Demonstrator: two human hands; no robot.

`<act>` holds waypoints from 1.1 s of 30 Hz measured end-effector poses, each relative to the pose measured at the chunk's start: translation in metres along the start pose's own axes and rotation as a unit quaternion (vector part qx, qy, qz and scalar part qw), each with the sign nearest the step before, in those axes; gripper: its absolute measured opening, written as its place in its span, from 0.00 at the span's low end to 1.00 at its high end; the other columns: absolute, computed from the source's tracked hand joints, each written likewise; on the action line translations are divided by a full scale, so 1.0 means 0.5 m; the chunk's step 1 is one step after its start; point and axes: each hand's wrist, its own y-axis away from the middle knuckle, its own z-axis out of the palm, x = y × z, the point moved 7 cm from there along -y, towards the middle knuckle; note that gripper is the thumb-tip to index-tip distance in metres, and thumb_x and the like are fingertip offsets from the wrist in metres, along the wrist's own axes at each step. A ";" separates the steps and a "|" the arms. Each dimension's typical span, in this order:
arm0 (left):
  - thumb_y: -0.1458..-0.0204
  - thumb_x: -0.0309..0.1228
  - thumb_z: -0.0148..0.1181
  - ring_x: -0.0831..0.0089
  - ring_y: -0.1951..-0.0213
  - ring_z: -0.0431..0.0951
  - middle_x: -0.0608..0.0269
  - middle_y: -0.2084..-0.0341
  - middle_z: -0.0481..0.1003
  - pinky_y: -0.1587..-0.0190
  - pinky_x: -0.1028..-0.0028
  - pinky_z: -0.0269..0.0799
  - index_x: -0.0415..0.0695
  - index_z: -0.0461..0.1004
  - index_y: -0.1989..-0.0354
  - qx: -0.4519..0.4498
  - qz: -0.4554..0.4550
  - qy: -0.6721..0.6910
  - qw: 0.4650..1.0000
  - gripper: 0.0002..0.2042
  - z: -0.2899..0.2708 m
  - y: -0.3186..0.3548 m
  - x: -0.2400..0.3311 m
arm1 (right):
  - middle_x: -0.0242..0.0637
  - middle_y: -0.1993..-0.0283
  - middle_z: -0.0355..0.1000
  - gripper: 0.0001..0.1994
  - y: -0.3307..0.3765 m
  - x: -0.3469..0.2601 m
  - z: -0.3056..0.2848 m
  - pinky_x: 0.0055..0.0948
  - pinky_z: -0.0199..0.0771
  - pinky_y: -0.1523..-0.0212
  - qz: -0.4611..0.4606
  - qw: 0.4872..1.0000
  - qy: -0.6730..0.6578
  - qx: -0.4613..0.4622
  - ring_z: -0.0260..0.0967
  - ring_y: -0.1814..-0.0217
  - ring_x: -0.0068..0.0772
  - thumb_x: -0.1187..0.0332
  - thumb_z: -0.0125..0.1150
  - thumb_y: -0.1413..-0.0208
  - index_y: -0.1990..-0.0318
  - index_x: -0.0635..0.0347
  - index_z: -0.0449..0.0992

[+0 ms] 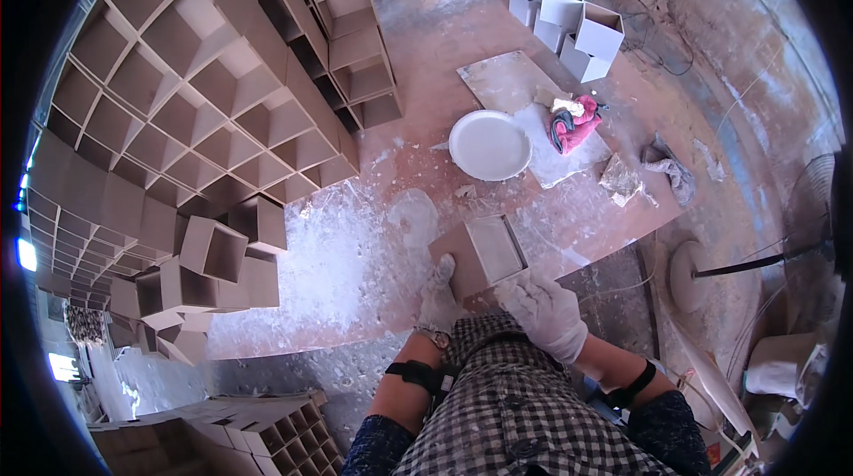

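A brown cardboard box [458, 256] with a pale-rimmed frame on its upper face lies tilted at the table's near edge, right before me. Against its near left side is my left hand [437, 297], in a whitish glove, gripping the box there. My right hand [546, 312], gloved too, is at the box's near right corner with its fingers bent together. Whatever those fingers may hold is hidden. Beyond the box stands a round white basin [490, 146] of pale, smooth stuff.
Stacked open brown boxes [191, 76] wall off the left side. White boxes [577, 23] are piled at the far right. A pink cloth [577, 125], a grey rag [671, 170] and a flat board [511, 81] lie on the reddish table [382, 272]. A stand fan [689, 276] is at right.
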 end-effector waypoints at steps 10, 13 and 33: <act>0.49 0.53 0.60 0.49 0.43 0.68 0.48 0.42 0.65 0.43 0.48 0.67 0.42 0.57 0.36 -0.005 -0.001 0.048 0.999 0.38 0.003 -0.013 -0.009 | 0.33 0.62 0.73 0.14 -0.055 0.047 -0.035 0.35 0.70 0.49 0.142 0.989 -0.042 0.029 0.72 0.54 0.38 0.73 0.57 0.59 0.60 0.57 0.73; 0.49 0.53 0.61 0.49 0.43 0.68 0.48 0.42 0.65 0.44 0.46 0.67 0.42 0.58 0.36 0.001 -0.001 0.059 0.998 0.37 -0.046 -0.016 -0.025 | 0.37 0.61 0.75 0.17 -0.039 0.022 -0.051 0.39 0.71 0.61 0.062 0.983 -0.110 0.131 0.74 0.60 0.43 0.74 0.58 0.60 0.58 0.56 0.75; 0.41 0.41 0.55 0.61 0.52 0.75 0.54 0.51 0.72 0.50 0.62 0.75 0.40 0.65 0.44 0.045 0.046 -0.002 0.998 0.22 0.019 -0.020 0.014 | 0.35 0.59 0.77 0.17 -0.013 0.005 -0.047 0.34 0.76 0.62 0.096 0.973 -0.165 0.127 0.74 0.59 0.35 0.74 0.59 0.56 0.55 0.51 0.78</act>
